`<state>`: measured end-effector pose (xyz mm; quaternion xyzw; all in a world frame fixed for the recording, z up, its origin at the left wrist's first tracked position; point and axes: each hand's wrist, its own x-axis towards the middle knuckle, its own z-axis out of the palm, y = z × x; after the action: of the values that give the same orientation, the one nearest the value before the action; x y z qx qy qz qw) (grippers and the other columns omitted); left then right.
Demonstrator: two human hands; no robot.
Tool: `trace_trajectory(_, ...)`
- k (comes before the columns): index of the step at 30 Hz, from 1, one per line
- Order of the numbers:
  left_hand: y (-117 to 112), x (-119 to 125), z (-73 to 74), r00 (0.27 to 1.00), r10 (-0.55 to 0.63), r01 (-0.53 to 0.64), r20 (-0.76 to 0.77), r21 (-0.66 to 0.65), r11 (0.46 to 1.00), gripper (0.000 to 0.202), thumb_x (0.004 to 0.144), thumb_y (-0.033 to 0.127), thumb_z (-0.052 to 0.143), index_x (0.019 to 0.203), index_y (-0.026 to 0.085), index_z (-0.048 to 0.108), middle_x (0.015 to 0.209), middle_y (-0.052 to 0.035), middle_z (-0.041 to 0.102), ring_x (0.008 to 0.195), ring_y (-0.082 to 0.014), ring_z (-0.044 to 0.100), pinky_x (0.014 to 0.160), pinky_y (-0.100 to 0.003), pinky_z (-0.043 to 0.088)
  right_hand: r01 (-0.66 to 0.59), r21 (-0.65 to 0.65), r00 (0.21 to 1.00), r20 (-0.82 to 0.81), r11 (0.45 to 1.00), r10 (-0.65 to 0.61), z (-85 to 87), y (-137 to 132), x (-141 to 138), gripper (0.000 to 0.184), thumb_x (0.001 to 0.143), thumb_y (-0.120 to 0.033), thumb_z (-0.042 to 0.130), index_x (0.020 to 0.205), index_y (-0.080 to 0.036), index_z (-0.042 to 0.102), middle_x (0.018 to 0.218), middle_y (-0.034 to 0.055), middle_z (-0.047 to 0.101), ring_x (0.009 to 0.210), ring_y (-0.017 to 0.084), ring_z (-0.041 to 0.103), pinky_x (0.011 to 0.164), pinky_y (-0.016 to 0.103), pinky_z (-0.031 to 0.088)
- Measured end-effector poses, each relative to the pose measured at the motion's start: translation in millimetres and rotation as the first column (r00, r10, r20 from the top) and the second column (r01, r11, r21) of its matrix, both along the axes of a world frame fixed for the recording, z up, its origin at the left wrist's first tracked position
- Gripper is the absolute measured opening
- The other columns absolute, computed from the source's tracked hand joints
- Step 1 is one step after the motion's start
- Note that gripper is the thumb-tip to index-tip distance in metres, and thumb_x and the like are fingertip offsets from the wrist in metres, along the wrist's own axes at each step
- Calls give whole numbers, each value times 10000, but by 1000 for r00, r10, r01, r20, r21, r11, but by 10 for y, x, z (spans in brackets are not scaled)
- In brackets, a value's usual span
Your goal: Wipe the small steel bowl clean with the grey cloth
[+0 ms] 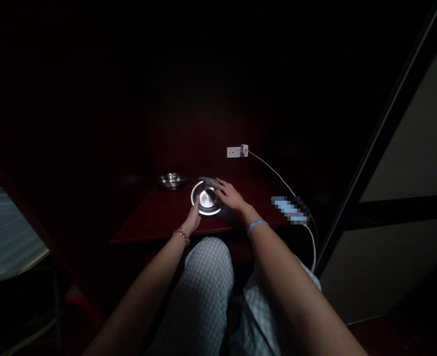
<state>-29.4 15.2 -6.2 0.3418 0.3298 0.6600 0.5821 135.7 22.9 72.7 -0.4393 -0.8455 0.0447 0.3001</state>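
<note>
A shiny metal bowl is tilted toward me over the front part of the dark red table. My left hand grips its lower left rim, thumb on the inside and the other fingers hidden beneath. At the bowl's far right rim, my right hand presses a dark grey cloth against the metal, its fingers over the cloth. Left of the bowl, a small stack of similar metal bowls stands on the table.
A white wall socket holds a charger plug. From it a white cable runs down to a blurred-out phone-like object at the table's right edge. My knees are below the front edge.
</note>
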Motion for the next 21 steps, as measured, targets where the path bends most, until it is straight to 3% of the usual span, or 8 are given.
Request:
trace_trajectory(4,3,1,-10,1000,-4,4,-9,0,1000,460,1002,459,484,1343,199,649,1306,-112,713,1334,-241,586,1209,-436,352,5,84,995,102,996,-14,21,-114,-17,503,1023,-349,489,1524,-305,485,1671,58,325,1472,277,396,1199,457,371)
trace_trajectory(9,2,-15,-28,999,-27,27,-19,-7,1000,466,982,490,524,1328,209,662,1308,-96,714,1348,-239,574,1187,-413,383,-3,40,998,60,999,1,40,-158,-25,617,957,-532,583,1510,-268,508,1654,111,350,1468,321,394,1185,488,369)
trace_trajectory(14,-14,4,-7,1000,-17,16,-20,-25,1000,439,1006,442,495,1311,182,674,1300,-111,716,1348,-236,576,1199,-409,365,34,79,996,-90,996,-27,42,-121,-17,394,1033,-282,390,1353,-239,618,1419,92,610,1298,225,568,1128,401,431)
trace_trajectory(16,-23,16,8,1000,-23,22,-15,-26,999,441,1006,420,505,1326,163,667,1288,-127,719,1330,-247,592,1192,-410,376,51,86,991,-132,995,-39,27,-91,0,389,1000,-224,415,1357,-232,572,1334,89,657,1219,228,614,1066,398,481)
trace_trajectory(21,-14,11,7,999,-34,33,-36,-43,999,435,967,397,595,1318,151,673,1276,-141,722,1313,-253,607,1192,-413,375,125,12,976,-182,992,-121,-17,-28,50,508,956,-267,505,1450,-206,402,1292,122,675,1125,274,665,951,418,541)
